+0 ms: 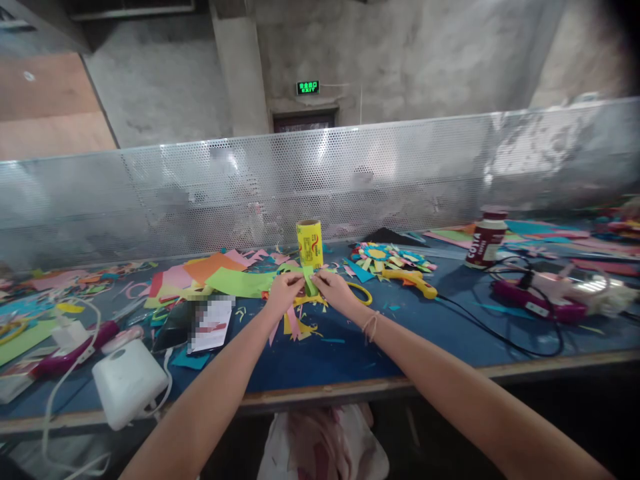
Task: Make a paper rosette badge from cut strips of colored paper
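Observation:
My left hand [286, 293] and my right hand [334, 289] are close together over the middle of the table, fingers pinched. Between them is a narrow green strip [311, 283], held at both sides; whether it is paper or felt I cannot tell. Just behind the fingers a yellow printed tube [311, 244] stands upright with an open top. Under my hands lie yellow and pink cut scraps [295, 323]. To the right of my right hand shows a yellow loop handle [363, 293], with a yellow glue gun [411, 280] farther right.
Colored sheets [240, 281] and a phone [213, 325] lie to the left, near a white charger box [129, 381] with cables. Behind the glue gun are paper flowers [377, 255]. A brown-labelled bottle [486, 241] stands at right beside a purple power strip [537, 303]. A perforated metal screen [320, 180] runs behind.

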{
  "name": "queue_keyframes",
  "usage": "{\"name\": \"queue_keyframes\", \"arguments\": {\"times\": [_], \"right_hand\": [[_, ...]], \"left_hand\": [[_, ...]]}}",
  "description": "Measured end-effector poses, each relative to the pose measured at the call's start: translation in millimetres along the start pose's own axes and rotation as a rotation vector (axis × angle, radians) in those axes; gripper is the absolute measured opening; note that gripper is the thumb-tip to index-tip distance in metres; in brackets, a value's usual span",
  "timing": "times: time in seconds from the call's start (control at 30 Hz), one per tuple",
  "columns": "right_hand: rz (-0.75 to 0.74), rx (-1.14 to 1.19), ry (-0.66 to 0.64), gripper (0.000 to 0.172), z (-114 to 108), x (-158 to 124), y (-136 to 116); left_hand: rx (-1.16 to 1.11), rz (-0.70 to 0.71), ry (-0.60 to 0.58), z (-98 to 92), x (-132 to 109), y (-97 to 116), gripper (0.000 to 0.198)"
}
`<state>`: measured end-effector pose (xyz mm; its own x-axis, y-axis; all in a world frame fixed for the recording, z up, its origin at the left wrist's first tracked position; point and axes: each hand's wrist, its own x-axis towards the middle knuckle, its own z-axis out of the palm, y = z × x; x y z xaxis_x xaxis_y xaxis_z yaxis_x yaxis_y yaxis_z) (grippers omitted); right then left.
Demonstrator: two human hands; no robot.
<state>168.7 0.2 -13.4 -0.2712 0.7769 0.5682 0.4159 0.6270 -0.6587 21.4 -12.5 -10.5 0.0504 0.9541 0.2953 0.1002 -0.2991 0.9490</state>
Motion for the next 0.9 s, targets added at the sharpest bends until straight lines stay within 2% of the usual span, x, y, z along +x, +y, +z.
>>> {"name": "queue_keyframes", "arguments": {"times": [0.4, 0.9], "right_hand": [[-0.013, -0.017, 0.02, 0.032, 0.8, 1.5, 5.3], [-0.015, 0.082, -0.033, 0.027, -1.6, 3.9, 8.8]], "left_hand": [[0.048, 0.059, 0.014, 0.0, 3.1, -5.7, 0.01], [0.161, 0.162, 0.005, -0.9, 2.4, -6.3, 0.013]]}}
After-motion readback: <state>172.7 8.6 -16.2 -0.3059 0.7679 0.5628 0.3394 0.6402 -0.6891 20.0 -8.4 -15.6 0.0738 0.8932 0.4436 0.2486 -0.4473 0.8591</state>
